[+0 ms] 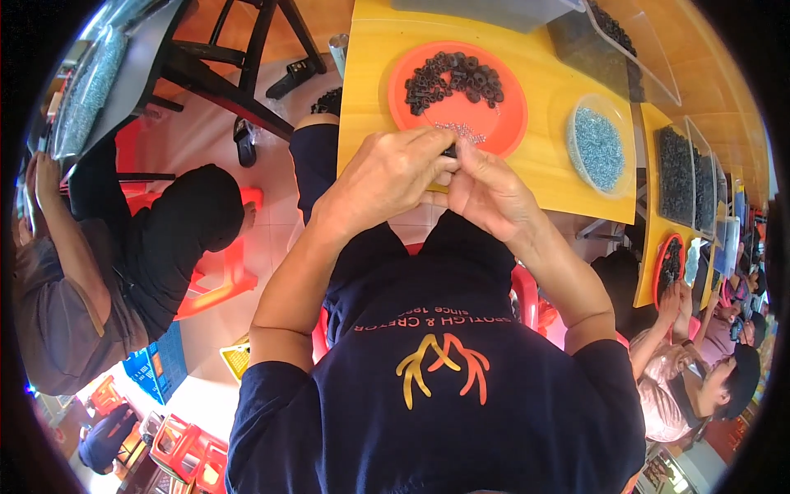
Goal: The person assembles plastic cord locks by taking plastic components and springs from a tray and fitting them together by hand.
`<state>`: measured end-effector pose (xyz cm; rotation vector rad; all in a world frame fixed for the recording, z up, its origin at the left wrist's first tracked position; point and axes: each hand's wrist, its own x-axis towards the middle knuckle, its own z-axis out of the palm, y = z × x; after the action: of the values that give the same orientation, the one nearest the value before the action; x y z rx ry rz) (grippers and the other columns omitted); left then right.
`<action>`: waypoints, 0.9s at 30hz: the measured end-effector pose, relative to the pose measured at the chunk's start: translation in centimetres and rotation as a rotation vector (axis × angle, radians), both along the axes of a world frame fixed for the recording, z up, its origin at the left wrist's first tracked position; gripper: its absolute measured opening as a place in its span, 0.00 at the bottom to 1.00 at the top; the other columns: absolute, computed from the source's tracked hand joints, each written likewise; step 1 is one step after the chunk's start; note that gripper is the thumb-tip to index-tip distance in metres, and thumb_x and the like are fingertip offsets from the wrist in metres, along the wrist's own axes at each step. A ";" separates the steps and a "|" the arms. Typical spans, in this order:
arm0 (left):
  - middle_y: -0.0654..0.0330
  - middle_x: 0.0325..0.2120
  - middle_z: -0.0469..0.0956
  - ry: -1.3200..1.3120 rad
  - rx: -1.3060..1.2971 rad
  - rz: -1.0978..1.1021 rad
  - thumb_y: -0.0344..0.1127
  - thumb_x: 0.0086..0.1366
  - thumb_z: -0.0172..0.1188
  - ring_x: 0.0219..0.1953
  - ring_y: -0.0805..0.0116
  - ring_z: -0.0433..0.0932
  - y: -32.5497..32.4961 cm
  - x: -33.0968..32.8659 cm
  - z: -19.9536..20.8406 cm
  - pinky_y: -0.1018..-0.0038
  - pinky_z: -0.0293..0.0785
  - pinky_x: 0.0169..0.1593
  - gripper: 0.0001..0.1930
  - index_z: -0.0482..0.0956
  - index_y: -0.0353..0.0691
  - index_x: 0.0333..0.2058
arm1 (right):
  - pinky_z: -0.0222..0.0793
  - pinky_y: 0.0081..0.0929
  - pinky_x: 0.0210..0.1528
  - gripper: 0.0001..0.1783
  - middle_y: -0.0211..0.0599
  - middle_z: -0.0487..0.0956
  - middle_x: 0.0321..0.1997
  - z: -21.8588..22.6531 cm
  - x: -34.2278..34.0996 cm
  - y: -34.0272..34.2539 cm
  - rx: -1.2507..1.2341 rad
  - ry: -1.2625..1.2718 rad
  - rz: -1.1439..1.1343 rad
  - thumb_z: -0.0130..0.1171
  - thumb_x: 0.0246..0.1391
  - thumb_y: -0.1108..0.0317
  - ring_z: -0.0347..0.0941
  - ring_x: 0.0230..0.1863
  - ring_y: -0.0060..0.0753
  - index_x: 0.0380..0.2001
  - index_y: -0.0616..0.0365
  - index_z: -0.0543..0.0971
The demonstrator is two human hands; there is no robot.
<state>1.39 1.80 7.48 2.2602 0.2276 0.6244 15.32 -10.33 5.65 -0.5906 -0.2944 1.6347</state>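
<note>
My left hand [393, 169] and my right hand [491, 188] meet just in front of the near rim of a round red plate [516, 107]. Both are closed, with thumbs and fingertips pinched around a small black part [450, 151]. Most of that part is hidden by the fingers. A heap of black ring-like parts [453, 78] covers the far half of the plate. Closer to my fingers, small shiny silvery pieces [462, 130] lie scattered on it.
On the yellow table [370, 82], a round clear tub [623, 169] of small bluish-silver pieces stands right of the plate. A clear bin [568, 37] with black parts sits at the back right. Other people work at the left and far right. Red stools [218, 280] stand at the left.
</note>
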 end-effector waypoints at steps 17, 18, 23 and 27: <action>0.55 0.36 0.82 -0.265 -0.466 0.427 0.26 0.64 0.61 0.37 0.73 0.79 0.5 -0.4 -6.1 0.77 0.74 0.40 0.18 0.75 0.31 0.52 | 0.75 0.24 0.43 0.20 0.28 0.79 0.40 11.1 14.4 9.7 0.089 -0.981 -0.245 0.59 0.62 0.58 0.75 0.36 0.19 0.50 0.61 0.77; 0.56 0.36 0.82 -0.278 -0.489 0.442 0.27 0.65 0.61 0.36 0.74 0.79 0.6 -0.2 -6.8 0.78 0.74 0.40 0.17 0.75 0.31 0.52 | 0.75 0.24 0.44 0.19 0.28 0.80 0.42 11.6 16.6 11.1 0.101 -0.999 -0.288 0.60 0.61 0.58 0.75 0.38 0.17 0.50 0.60 0.77; 0.63 0.33 0.79 -0.280 -0.638 0.524 0.29 0.67 0.59 0.33 0.80 0.74 1.3 -0.5 -8.4 0.81 0.72 0.38 0.17 0.75 0.33 0.53 | 0.73 0.21 0.41 0.16 0.26 0.79 0.40 12.6 15.7 12.7 0.008 -1.206 -0.404 0.59 0.62 0.58 0.73 0.36 0.17 0.47 0.57 0.77; 0.63 0.32 0.79 -0.314 -0.629 0.489 0.29 0.67 0.58 0.32 0.81 0.73 1.6 0.0 -8.8 0.81 0.71 0.37 0.17 0.75 0.35 0.54 | 0.68 0.16 0.38 0.12 0.21 0.79 0.34 7.5 12.9 10.2 -0.009 -1.509 -0.017 0.60 0.60 0.61 0.70 0.33 0.12 0.43 0.53 0.83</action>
<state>1.38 3.40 -1.28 1.4786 0.7216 0.9870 28.27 -0.15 13.16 -1.7421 -1.3400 0.8675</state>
